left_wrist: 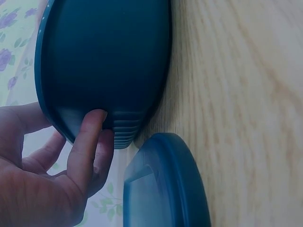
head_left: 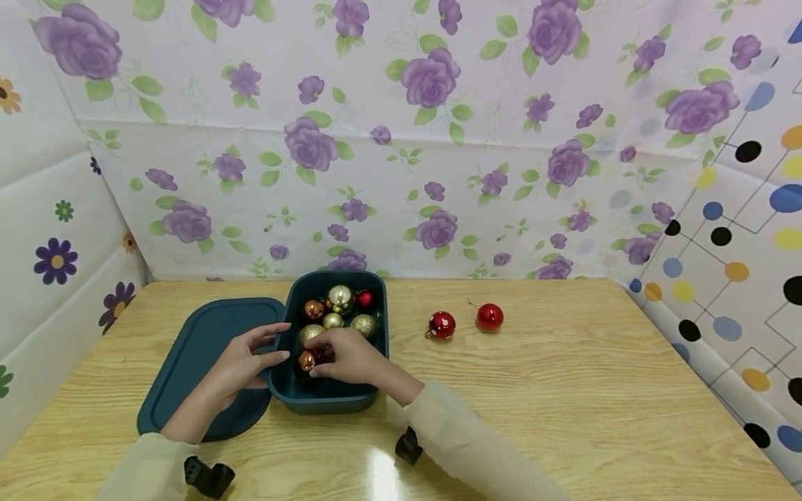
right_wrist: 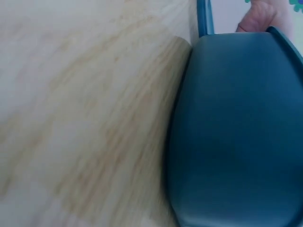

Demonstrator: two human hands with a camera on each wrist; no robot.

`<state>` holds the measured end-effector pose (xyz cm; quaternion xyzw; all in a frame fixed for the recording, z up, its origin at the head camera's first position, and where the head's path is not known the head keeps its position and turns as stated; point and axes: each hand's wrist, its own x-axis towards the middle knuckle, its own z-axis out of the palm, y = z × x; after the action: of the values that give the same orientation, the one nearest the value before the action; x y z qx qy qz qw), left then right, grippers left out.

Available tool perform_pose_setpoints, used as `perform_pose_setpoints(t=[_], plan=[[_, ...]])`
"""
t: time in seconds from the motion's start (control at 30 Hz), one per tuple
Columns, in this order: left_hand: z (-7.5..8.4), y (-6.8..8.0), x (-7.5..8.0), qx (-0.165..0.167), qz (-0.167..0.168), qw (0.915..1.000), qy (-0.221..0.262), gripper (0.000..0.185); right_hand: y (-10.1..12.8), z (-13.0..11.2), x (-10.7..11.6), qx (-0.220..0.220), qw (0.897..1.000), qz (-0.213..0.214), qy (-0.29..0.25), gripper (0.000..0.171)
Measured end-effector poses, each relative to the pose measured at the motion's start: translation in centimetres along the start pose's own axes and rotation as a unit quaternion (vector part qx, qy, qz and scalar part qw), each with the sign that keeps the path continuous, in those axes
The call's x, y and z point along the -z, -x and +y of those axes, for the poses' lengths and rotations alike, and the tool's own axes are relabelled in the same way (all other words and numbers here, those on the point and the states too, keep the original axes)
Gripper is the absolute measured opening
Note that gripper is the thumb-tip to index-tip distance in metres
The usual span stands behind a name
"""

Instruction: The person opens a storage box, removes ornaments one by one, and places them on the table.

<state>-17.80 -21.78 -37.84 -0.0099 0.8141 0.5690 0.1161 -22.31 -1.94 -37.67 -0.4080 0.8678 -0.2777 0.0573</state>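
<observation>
A dark teal plastic box (head_left: 332, 402) stands on the table with gold, copper and red Christmas baubles inside. My right hand (head_left: 347, 356) reaches down into it, thumb and fingers curled round a copper bauble (head_left: 307, 360) near its left side; the hand partly covers the contents. At the box's left wall is my left hand (head_left: 241, 362). In the left wrist view, two fingers (left_wrist: 87, 142) of it press the outer wall while another digit passes behind the rim, pinching the wall. The right wrist view shows the outer box wall (right_wrist: 236, 132), not the right fingers.
The teal lid (head_left: 207, 334) lies flat left of the box, close to it. Right of the box, a white-dotted red bauble (head_left: 442, 325) and a plain red bauble (head_left: 490, 317) lie on the wooden table (head_left: 551, 390). Patterned cloth (head_left: 401, 139) hangs behind.
</observation>
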Motion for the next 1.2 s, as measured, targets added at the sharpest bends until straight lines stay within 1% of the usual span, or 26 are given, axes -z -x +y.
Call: perform_pose_setpoints(t=[0.13,0.27,0.4,0.53,0.8,0.93,1.07,1.2], plan=[[0.0,0.0,0.0,0.001,0.001,1.0,0.003,0.057,0.7,0.3,1.0,-0.006,0.999,0.001,-0.048,0.038],[0.0,0.1,-0.1,0.003,0.004,1.0,0.004,0.057,1.5,0.6,2.2,0.002,0.995,0.023,-0.096,0.038],[0.1,0.1,-0.1,0.003,0.005,1.0,0.005,0.057,2.5,0.9,3.5,0.012,0.991,0.049,-0.12,0.037],[0.1,0.1,-0.1,0.002,0.005,1.0,0.008,0.058,3.7,1.4,4.7,0.003,0.988,0.064,-0.142,0.038],[0.0,0.1,-0.1,0.0,0.005,1.0,0.008,0.058,6.4,3.5,7.3,-0.012,0.985,0.092,-0.143,0.04],[0.0,0.1,0.0,-0.002,0.005,1.0,0.005,0.057,7.7,4.9,8.4,-0.025,0.982,0.106,-0.157,0.041],[0.0,0.1,0.0,-0.002,0.004,1.0,0.008,0.058,9.2,6.3,9.6,-0.053,0.976,0.12,-0.172,0.042],[0.0,0.1,-0.1,0.0,0.004,0.9999,0.011,0.057,10.9,7.8,10.8,-0.085,0.971,0.135,-0.176,0.043]])
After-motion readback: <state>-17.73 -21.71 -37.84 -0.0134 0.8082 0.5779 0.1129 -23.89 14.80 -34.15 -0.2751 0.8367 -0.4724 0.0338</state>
